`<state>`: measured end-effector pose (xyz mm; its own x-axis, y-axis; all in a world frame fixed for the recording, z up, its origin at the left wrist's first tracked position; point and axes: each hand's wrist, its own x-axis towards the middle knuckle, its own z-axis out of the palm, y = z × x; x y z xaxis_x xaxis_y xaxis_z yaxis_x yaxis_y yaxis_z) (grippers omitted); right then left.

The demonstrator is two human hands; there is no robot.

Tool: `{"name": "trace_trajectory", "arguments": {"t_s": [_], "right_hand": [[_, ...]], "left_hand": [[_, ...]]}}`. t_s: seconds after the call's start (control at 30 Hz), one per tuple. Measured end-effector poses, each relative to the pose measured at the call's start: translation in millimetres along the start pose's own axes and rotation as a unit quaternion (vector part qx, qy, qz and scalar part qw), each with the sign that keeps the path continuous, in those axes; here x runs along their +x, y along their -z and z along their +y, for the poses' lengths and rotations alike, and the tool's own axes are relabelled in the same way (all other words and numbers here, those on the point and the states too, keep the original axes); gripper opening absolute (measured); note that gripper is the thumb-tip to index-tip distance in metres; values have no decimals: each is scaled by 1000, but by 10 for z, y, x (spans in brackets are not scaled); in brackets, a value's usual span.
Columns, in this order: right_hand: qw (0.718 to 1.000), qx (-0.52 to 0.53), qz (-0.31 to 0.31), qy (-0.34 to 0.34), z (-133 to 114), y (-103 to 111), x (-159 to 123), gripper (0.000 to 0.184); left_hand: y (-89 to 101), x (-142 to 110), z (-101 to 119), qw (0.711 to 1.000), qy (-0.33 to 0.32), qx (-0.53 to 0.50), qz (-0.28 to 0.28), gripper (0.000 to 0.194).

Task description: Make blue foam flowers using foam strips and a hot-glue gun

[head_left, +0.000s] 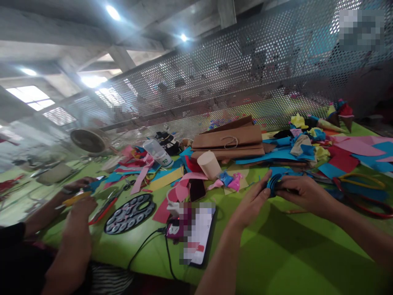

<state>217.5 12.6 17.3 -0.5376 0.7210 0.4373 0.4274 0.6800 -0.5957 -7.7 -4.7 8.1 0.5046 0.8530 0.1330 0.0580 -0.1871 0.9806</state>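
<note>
A small bundle of curved dark blue paper layers (274, 183) is held up over the green table. My left hand (252, 198) closes on its left side, thumb and fingers pressed against it. From the right, my right hand (303, 191) pinches the same blue paper; part of it is hidden behind the fingers. Beyond my hands lie flat blue paper sheets (260, 156). Close to my right forearm are scissors with red and yellow handles (364, 182). Left of my left forearm, a lit phone (201, 235) lies on the table.
A co-worker's hands (81, 205) hold yellow paper at the left. Near them are a dark paint palette (130, 213) and orange-handled scissors (104, 209). Brown folded paper (227, 141), a cream roll (209, 164) and a plastic cup (158, 153) stand farther back. Cables (147, 241) cross the table's front.
</note>
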Motion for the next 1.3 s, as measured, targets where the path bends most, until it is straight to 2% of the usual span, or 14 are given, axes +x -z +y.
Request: {"name": "trace_trajectory", "arguments": {"t_s": [0.2, 0.33, 0.43, 0.63, 0.93, 1.13, 1.3], "right_hand": [[1000, -2, 14, -6, -7, -22, 7, 23], [997, -1, 78, -18, -23, -20, -25, 13], [994, 12, 106, -18, -45, -36, -56, 11], [996, -15, 88, -20, -39, -144, -81, 16], [997, -24, 77, -22, -29, -227, -66, 15], [997, -18, 74, -29, -62, -224, -55, 14], [991, 3, 123, -48, -34, -202, -68, 12]], "left_hand": [[-5, 0, -6, 999, 17, -32, 2, 63], [0, 9, -59, 997, 37, -64, 39, 67], [-4, 18, -112, 993, 50, -86, 64, 69], [-30, 15, -127, 989, 69, -90, 92, 74], [-20, -4, 22, 996, 28, -72, 53, 71], [-8, 3, -68, 996, 45, -61, 51, 66], [-12, 25, -151, 992, 63, -80, 76, 63]]}}
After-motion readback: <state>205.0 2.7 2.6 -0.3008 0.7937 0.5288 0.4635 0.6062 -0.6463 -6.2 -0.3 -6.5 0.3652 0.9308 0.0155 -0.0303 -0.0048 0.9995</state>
